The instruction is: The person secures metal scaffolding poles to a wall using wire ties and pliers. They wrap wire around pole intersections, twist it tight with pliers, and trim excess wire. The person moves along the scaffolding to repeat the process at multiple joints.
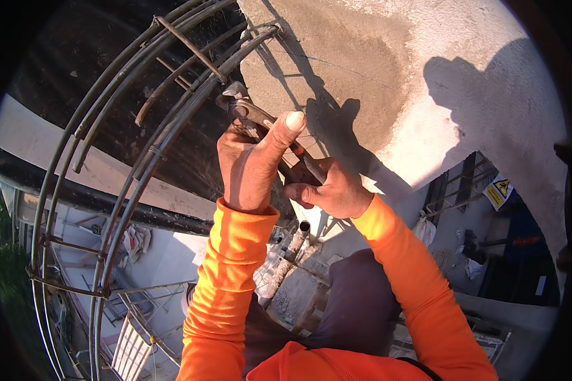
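A pair of worn metal pincers (255, 115) runs slantwise in front of me, its jaws at the upper left beside the rebar cage (135, 166). My right hand (337, 190) is closed round the handle end. Near the jaws, my left hand (251, 162) wraps the tool, the thumb stretched across a handle; its other fingers are mostly hidden. A thin wire shows faintly by the left thumb. The jaws lie close to the bars, but I cannot tell whether they touch.
A rough concrete face (356, 70) rises at the upper right, with shadows on it. Bent bars curve down the left side. Far below are a scaffold pipe (292, 247), a ladder-like metal frame (133, 340) and a floor with debris. A yellow warning sign (499, 190) hangs at the right.
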Available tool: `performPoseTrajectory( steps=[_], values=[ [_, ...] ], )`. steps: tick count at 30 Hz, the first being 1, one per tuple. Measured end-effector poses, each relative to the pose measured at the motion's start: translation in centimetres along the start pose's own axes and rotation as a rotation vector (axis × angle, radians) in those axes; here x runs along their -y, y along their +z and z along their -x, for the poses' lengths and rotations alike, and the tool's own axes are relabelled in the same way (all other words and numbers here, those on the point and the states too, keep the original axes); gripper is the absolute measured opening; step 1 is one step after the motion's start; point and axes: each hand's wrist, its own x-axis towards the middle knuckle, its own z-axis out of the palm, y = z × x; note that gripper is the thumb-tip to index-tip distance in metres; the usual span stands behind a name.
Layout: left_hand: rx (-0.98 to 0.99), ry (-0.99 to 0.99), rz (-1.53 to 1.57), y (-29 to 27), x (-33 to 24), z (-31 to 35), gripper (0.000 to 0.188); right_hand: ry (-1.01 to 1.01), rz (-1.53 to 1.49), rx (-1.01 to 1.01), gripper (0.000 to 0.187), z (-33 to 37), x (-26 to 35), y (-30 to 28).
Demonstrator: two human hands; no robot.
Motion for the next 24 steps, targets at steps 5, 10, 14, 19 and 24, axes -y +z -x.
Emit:
performPoseTrajectory(
  steps=[5, 10, 14, 19, 24],
  values=[
    [0.259, -0.149, 0.425, -1.1, -0.2, -0.8, 0.035, 0.16, -0.326, 0.153, 0.049, -0.2, 2.2, 1.5],
    [-0.322, 0.084, -0.407, 2.5, -0.1, -0.2, 0.052, -0.051, 0.221, -0.275, 0.035, 0.0, 2.5, 4.3],
    [0.131, -0.165, 0.447, -0.2, -2.0, 0.6, 0.056, 0.184, -1.095, 0.615, 0.054, 1.5, 0.6, 1.0],
    [-0.323, -0.272, 0.053, 0.4, 0.4, 2.0, 0.022, 0.098, -0.68, 0.371, 0.06, 2.2, -1.5, 2.0],
    [-0.214, -0.089, -0.008, -2.4, 4.3, 4.6, 0.036, 0.244, -0.234, 0.185, 0.04, 3.2, -2.9, 3.1]
  ],
)
